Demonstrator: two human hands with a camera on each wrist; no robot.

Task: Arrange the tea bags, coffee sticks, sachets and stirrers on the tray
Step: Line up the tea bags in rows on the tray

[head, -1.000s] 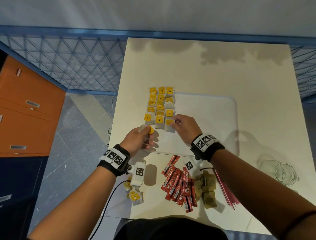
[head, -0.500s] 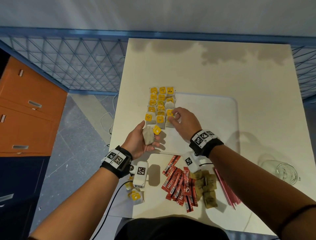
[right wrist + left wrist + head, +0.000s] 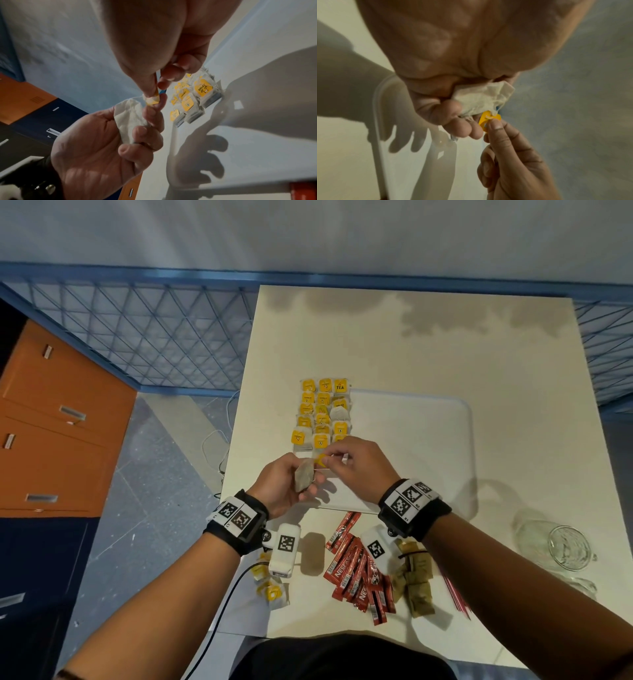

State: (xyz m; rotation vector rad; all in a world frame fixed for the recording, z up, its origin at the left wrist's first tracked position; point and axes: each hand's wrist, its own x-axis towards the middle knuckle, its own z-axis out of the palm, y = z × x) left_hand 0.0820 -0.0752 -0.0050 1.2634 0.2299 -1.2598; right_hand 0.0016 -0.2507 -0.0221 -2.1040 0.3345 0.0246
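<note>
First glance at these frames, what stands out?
Both hands meet over the tray's near left corner: the left hand holds a tea bag, and the right hand pinches its yellow tag. Behind them, yellow-tagged tea bags line the white tray in three columns.

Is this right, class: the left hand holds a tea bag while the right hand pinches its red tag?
Not quite: the tag is yellow, not red, as the left wrist view shows. The rest stands: the left hand holds the tea bag while the right hand pinches its tag.
</note>
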